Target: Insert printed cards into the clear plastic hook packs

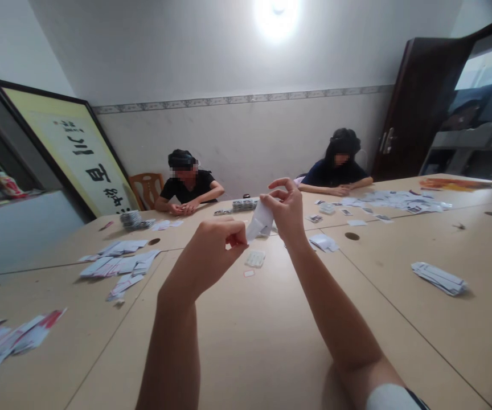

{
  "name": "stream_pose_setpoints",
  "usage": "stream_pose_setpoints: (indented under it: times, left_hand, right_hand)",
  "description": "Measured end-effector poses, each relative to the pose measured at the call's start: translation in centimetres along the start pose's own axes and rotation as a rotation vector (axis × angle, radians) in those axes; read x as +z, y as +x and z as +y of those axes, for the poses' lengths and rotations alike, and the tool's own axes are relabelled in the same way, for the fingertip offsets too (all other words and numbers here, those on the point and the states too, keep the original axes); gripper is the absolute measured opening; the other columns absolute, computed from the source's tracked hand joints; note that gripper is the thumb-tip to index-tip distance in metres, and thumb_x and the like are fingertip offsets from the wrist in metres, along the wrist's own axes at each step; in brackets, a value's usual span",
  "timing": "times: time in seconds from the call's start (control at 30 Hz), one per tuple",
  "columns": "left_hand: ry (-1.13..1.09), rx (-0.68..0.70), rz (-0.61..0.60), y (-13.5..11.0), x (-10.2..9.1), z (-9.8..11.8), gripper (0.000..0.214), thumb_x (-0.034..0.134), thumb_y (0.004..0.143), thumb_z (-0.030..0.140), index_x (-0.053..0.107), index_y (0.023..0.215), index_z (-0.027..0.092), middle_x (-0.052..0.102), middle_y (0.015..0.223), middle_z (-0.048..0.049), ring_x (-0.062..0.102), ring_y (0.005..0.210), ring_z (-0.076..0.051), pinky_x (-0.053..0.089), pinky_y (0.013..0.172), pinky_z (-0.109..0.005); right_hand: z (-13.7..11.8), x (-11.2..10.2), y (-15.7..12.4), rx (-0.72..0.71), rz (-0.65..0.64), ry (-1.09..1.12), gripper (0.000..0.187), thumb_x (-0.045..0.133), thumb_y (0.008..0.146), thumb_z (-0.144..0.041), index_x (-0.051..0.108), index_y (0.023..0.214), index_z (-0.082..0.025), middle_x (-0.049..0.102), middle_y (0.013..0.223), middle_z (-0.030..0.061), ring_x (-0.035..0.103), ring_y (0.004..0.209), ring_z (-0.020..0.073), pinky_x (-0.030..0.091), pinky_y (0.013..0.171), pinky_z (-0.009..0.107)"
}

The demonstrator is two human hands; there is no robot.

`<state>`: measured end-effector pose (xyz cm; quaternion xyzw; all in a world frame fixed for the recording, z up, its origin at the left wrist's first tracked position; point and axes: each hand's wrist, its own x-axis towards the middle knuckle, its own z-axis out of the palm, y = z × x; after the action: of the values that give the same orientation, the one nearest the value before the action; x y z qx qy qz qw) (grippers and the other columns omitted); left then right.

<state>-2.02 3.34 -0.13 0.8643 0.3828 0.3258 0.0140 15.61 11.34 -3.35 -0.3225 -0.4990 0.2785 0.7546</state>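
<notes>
Paper (262, 219) is held up before me over the tabletop (237, 347) in my head view. My left hand (214, 245) pinches its lower end, fingers together; my right hand (287, 213) has fingers clamped on its upper part. An uneven tug could tear it; a loose pinch could drop it. A case (255, 259), a tag (249, 273) and envelopes (101, 266) lie around; my hands hide what's behind them.
</notes>
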Motion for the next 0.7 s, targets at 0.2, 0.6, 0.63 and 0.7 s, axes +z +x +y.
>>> stream_pose_setpoints:
  times: [0.2, 0.6, 0.63, 0.7]
  left_hand:
    - [0.001, 0.014, 0.014, -0.06, -0.02, 0.02, 0.018, 0.064, 0.077, 0.004, 0.063, 0.066, 0.019, 0.064, 0.066, 0.0039, 0.057, 0.065, -0.012, 0.040, 0.062, -0.024]
    - [-0.013, -0.003, 0.000, -0.04, -0.25, -0.03, 0.016, 0.064, 0.078, 0.008, 0.063, 0.066, 0.019, 0.064, 0.067, 0.0039, 0.056, 0.064, -0.012, 0.040, 0.062, -0.025]
    - [-0.015, -0.011, 0.000, -0.06, -0.31, -0.07, 0.016, 0.065, 0.078, 0.009, 0.063, 0.066, 0.019, 0.064, 0.067, 0.0040, 0.056, 0.064, -0.012, 0.040, 0.062, -0.025]
    - [-0.018, -0.037, -0.002, -0.14, -0.48, -0.13, 0.015, 0.065, 0.078, 0.010, 0.063, 0.066, 0.019, 0.064, 0.067, 0.0038, 0.057, 0.063, -0.012, 0.040, 0.062, -0.025]
  right_hand:
    - [0.13, 0.01, 0.12, 0.011, 0.022, -0.015, 0.024, 0.066, 0.066, -0.025, 0.055, 0.088, -0.024, 0.061, 0.059, -0.0069, 0.049, 0.046, 0.0108, 0.036, 0.046, 0.025]
    - [0.66, -0.10, 0.50, -0.008, 0.060, -0.020, 0.023, 0.063, 0.067, -0.023, 0.054, 0.088, -0.025, 0.059, 0.059, -0.0079, 0.053, 0.049, 0.0119, 0.038, 0.049, 0.025]
    - [0.71, -0.11, 0.53, -0.009, 0.061, -0.017, 0.022, 0.063, 0.067, -0.022, 0.054, 0.088, -0.025, 0.059, 0.058, -0.0078, 0.053, 0.049, 0.0122, 0.038, 0.049, 0.025]
    - [0.80, -0.12, 0.58, -0.009, 0.061, -0.008, 0.022, 0.062, 0.067, -0.021, 0.054, 0.087, -0.025, 0.059, 0.056, -0.0078, 0.052, 0.049, 0.0125, 0.038, 0.049, 0.025]
